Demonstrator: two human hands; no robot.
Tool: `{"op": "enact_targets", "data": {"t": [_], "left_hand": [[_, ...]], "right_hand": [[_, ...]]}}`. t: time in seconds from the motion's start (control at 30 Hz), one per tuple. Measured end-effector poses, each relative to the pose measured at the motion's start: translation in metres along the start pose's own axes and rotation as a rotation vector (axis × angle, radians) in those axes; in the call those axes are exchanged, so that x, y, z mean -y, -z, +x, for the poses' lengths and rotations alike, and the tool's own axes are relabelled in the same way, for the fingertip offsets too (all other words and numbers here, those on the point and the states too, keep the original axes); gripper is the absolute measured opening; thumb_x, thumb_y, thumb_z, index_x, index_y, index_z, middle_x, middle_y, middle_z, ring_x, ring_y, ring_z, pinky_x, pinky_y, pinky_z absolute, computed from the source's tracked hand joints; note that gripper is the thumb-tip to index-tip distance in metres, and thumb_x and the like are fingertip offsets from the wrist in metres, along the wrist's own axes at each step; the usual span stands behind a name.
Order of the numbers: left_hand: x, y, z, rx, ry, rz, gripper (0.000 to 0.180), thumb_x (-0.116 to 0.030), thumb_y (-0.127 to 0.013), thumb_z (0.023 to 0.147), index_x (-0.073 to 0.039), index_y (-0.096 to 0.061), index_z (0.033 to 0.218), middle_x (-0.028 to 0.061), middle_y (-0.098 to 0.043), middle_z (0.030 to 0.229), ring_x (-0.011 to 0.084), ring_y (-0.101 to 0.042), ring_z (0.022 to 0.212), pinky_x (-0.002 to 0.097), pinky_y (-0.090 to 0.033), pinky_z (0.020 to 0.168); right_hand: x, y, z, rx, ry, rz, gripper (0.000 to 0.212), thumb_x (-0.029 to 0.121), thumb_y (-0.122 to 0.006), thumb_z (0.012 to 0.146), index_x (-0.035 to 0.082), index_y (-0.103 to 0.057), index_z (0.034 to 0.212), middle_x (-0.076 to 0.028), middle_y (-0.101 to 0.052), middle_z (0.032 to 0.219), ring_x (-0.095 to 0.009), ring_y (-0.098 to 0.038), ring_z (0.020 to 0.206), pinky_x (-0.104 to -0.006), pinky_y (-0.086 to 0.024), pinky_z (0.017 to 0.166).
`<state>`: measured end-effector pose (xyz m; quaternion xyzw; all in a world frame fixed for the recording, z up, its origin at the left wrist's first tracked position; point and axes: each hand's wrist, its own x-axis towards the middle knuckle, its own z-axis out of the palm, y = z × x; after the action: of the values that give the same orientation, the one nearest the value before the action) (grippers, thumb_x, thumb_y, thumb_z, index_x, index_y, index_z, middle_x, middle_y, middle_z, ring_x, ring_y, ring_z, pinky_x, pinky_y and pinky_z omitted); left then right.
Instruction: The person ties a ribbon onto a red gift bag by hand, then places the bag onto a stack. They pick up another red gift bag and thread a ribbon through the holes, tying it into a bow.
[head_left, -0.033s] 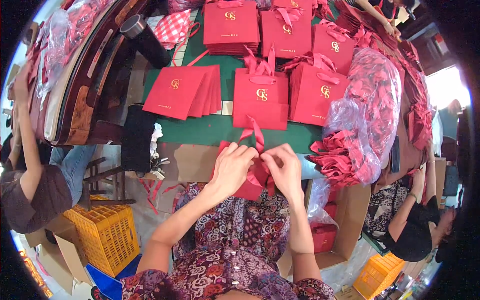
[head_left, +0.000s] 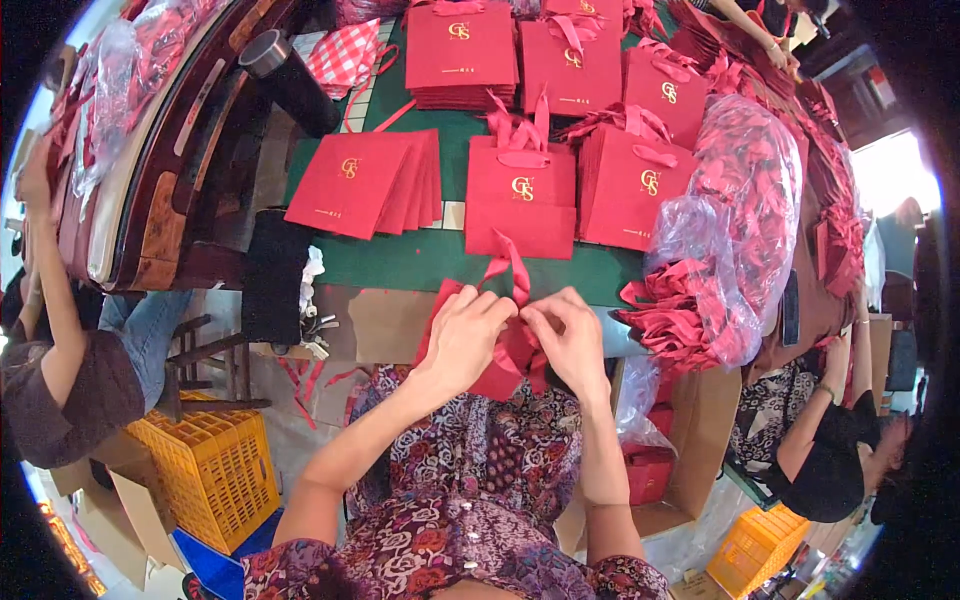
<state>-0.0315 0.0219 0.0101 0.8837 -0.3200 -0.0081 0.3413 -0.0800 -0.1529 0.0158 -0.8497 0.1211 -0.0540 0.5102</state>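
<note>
At the near edge of the green tabletop (head_left: 390,268), the left hand (head_left: 462,335) pinches a red ribbon (head_left: 518,282) above a red bag (head_left: 492,384). The right hand (head_left: 568,340) curls just beside it; I can't tell its hold. Beyond, more red bags (head_left: 520,235) lie near a clear plastic sack (head_left: 748,190).

Upper left: black cylindrical bottle (head_left: 297,93) with silver lid (head_left: 265,52), near red-and-white checked cloth (head_left: 342,57)
Lower left: a yellow latticed plastic crate (head_left: 228,478)
</note>
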Motion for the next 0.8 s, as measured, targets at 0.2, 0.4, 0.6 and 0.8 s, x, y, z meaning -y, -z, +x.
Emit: {"op": "enact_targets", "data": {"t": [0.2, 0.4, 0.6, 0.8], "left_hand": [[-0.006, -0.003, -0.006, 0.019, -0.160, 0.096, 0.025, -0.006, -0.062, 0.077, -0.011, -0.065, 0.101, 0.0043, -0.058, 0.089, 0.0254, -0.055, 0.089, 0.0389, -0.048, 0.077], [-0.004, -0.003, -0.007, 0.020, -0.185, 0.099, 0.027, -0.003, -0.063, 0.075, -0.010, -0.066, 0.101, 0.0050, -0.058, 0.089, 0.0261, -0.055, 0.088, 0.0387, -0.047, 0.077], [-0.006, 0.000, -0.002, 0.006, -0.057, -0.148, 0.015, -0.002, -0.071, 0.080, -0.007, -0.065, 0.093, 0.0073, -0.063, 0.086, 0.0292, -0.056, 0.083, 0.0391, -0.048, 0.075], [0.004, -0.011, 0.005, -0.033, 0.012, -0.248, 0.017, -0.003, -0.073, 0.081, -0.005, -0.065, 0.095, 0.0087, -0.064, 0.082, 0.0301, -0.058, 0.076, 0.0385, -0.048, 0.072]], "right_hand": [[-0.014, 0.017, 0.012, 0.292, -0.040, -0.125, 0.022, 0.027, -0.074, 0.088, 0.005, -0.078, 0.092, -0.013, -0.063, 0.077, -0.029, -0.064, 0.074, -0.0393, -0.048, 0.068], [-0.006, 0.012, 0.023, 0.296, -0.084, -0.087, 0.023, 0.028, -0.075, 0.084, 0.005, -0.077, 0.087, -0.014, -0.065, 0.078, -0.026, -0.065, 0.069, -0.0383, -0.048, 0.066], [-0.019, -0.002, 0.025, -0.108, -0.085, 0.007, 0.020, 0.017, -0.074, 0.087, -0.002, -0.072, 0.085, -0.012, -0.065, 0.078, -0.020, -0.064, 0.066, -0.0329, -0.051, 0.064], [-0.035, -0.003, 0.027, -0.318, -0.053, -0.086, 0.019, 0.016, -0.072, 0.092, -0.003, -0.069, 0.089, -0.012, -0.061, 0.082, -0.020, -0.064, 0.068, -0.0340, -0.051, 0.063]]}}
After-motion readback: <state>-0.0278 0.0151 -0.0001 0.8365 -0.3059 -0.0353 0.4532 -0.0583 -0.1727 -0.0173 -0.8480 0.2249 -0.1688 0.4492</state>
